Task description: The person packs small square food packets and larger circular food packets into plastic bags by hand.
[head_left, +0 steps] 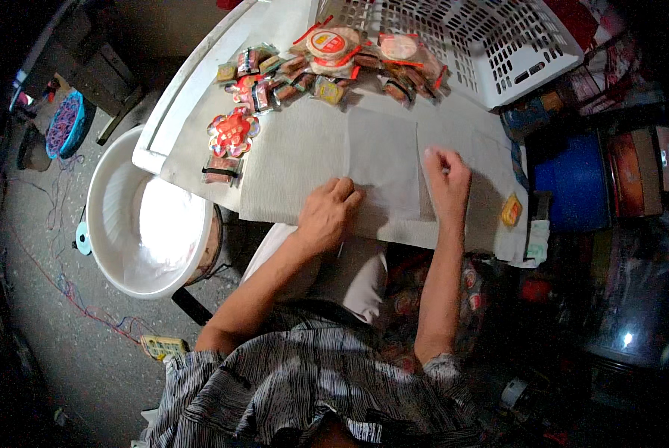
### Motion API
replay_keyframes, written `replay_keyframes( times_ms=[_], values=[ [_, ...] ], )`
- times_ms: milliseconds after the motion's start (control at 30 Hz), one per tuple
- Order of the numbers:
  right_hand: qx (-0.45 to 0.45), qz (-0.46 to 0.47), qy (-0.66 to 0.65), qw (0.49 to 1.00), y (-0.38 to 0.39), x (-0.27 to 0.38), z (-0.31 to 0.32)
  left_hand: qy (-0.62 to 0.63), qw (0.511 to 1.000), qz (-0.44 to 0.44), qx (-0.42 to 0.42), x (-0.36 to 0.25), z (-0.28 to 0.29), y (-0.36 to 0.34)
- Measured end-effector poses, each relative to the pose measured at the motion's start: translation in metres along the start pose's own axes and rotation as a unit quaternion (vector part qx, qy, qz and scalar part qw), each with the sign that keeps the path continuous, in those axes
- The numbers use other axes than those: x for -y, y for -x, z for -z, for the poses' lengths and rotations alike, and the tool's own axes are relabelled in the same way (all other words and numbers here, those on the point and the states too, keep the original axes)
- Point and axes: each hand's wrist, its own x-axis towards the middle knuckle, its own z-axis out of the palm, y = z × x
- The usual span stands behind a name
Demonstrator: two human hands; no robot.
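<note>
My left hand (327,213) rests palm down on a thin white sheet (385,160) that lies on a pale cloth-covered table (297,149). My right hand (446,179) pinches the right edge of that sheet with curled fingers. Beyond the sheet lies a heap of small wrapped packets (327,67) in red, orange and gold. A red flower-shaped ornament (232,132) sits at the table's left, with a small red packet (222,170) just below it.
A white slatted plastic basket (491,37) stands at the table's far right. A large white basin (144,216) sits on the floor to the left. A small yellow packet (511,210) lies at the right table edge. Dark boxes and clutter (611,172) crowd the right side.
</note>
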Motion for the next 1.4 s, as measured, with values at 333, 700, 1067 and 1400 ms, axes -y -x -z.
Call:
replay_keyframes(
  times_ms=[333,700,1067,1400],
  values=[
    [-0.090,-0.063,0.145,0.983,-0.166,-0.019,-0.062,-0.011,1.000,-0.008,0.009,0.002,0.001,-0.001],
    [-0.171,-0.001,-0.159,0.972,-0.191,-0.043,-0.074,0.020,1.000,-0.008,-0.005,-0.010,0.009,-0.007],
    [-0.036,-0.152,-0.352,0.923,0.043,-0.010,0.040,0.013,1.000,0.014,-0.012,-0.002,-0.008,-0.004],
    [0.028,-0.276,-0.406,0.871,0.148,-0.041,0.043,0.034,0.999,0.007,-0.029,-0.034,-0.015,0.007]
  ],
)
